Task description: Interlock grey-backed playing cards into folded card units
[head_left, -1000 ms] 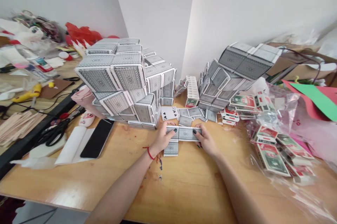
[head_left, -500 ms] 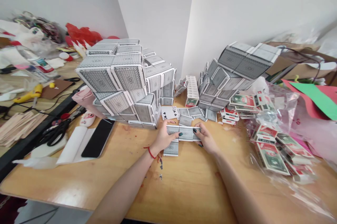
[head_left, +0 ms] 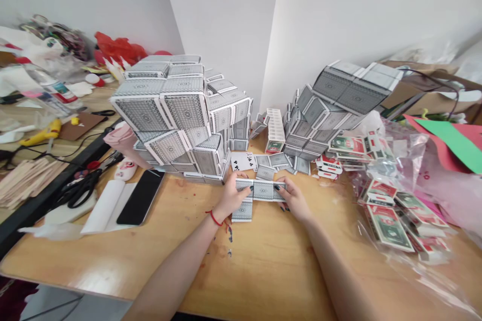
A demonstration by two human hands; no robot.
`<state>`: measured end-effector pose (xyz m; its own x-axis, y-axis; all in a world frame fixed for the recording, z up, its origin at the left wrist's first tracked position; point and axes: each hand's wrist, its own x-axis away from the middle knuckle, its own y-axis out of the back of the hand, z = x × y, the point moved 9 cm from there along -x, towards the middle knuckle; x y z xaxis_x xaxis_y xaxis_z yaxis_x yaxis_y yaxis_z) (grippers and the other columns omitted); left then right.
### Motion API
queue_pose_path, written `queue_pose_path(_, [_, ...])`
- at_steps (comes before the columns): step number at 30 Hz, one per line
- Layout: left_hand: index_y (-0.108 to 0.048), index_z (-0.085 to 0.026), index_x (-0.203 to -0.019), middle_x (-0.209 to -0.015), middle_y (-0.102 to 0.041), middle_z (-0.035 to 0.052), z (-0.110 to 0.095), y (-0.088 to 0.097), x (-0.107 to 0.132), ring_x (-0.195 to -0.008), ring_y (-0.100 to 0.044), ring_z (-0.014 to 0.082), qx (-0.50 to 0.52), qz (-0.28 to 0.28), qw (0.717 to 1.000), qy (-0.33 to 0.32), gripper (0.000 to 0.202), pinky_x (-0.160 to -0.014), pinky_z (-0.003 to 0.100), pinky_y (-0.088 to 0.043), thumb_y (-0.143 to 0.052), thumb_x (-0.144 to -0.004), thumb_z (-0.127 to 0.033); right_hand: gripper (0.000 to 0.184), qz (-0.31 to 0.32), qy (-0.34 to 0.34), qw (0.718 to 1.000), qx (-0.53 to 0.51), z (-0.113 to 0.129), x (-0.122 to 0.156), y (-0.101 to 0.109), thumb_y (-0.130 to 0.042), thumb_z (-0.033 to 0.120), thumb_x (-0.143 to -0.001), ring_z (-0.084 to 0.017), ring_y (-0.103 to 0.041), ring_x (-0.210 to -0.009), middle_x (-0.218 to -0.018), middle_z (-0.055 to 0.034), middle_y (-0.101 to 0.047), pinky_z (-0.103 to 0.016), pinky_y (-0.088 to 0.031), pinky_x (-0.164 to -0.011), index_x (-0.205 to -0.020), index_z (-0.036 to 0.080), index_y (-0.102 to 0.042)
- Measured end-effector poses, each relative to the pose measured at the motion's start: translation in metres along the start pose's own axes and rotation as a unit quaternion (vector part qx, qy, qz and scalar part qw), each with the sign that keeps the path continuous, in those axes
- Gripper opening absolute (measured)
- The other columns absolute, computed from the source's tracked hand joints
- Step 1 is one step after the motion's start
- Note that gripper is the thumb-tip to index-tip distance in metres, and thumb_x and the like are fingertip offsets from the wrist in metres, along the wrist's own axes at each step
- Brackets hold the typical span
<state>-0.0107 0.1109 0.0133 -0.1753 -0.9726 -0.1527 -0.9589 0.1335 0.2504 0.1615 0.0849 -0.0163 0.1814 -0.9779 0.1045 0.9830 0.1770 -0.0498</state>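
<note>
Several grey-backed playing cards (head_left: 263, 191) joined in an L-like shape are held low over the table between both hands. My left hand (head_left: 232, 195) is closed on their left end, thumb on top, with one card hanging toward me below. My right hand (head_left: 292, 196) pinches the right end, thumb above and fingers beneath. Just beyond lie loose grey-backed cards (head_left: 278, 161) and face-up club cards (head_left: 243, 161). Large stacks of folded-card blocks (head_left: 184, 110) rise behind on the left, and a similar card structure (head_left: 327, 105) stands on the right.
At left lie a black phone (head_left: 140, 197), black scissors (head_left: 77, 193), a yellow glue gun (head_left: 43, 133) and wooden sticks (head_left: 30, 185). Red and green card boxes (head_left: 389, 226) in plastic wrap pile up at right. A long row of cards (head_left: 275, 130) stands between the two structures.
Both hands have shifted very slightly left with the joined cards. My left thumb has slid left off the middle card. The structures and the rest of the table look the same.
</note>
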Motion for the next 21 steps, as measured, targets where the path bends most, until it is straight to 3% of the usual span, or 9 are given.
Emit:
queue_pose_path(9, [-0.044, -0.018, -0.092, -0.092, -0.048, 0.0026, 0.003, -0.001, 0.000, -0.092, -0.046, 0.0177, 0.014, -0.002, 1.000, -0.008, 0.029, -0.086, 0.031, -0.035, -0.054, -0.066, -0.010, 0.025, -0.003, -0.004, 1.000, -0.018, -0.001, 0.000, 0.006, -0.053, 0.043, -0.076, -0.005, -0.029, -0.028, -0.041, 0.0105, -0.033, -0.018, -0.019, -0.030, -0.076, 0.021, -0.042])
queue_pose_path(21, [-0.045, -0.018, -0.094, -0.096, -0.049, 0.0036, 0.005, -0.005, 0.003, -0.096, -0.045, 0.0198, 0.037, 0.013, 0.999, -0.004, 0.031, -0.088, 0.033, -0.032, -0.054, -0.066, -0.010, 0.023, 0.035, 0.010, 0.999, 0.006, 0.000, 0.000, -0.004, -0.046, 0.041, -0.082, -0.005, -0.027, -0.029, -0.043, 0.0101, -0.034, -0.017, -0.018, -0.030, -0.074, 0.022, -0.037])
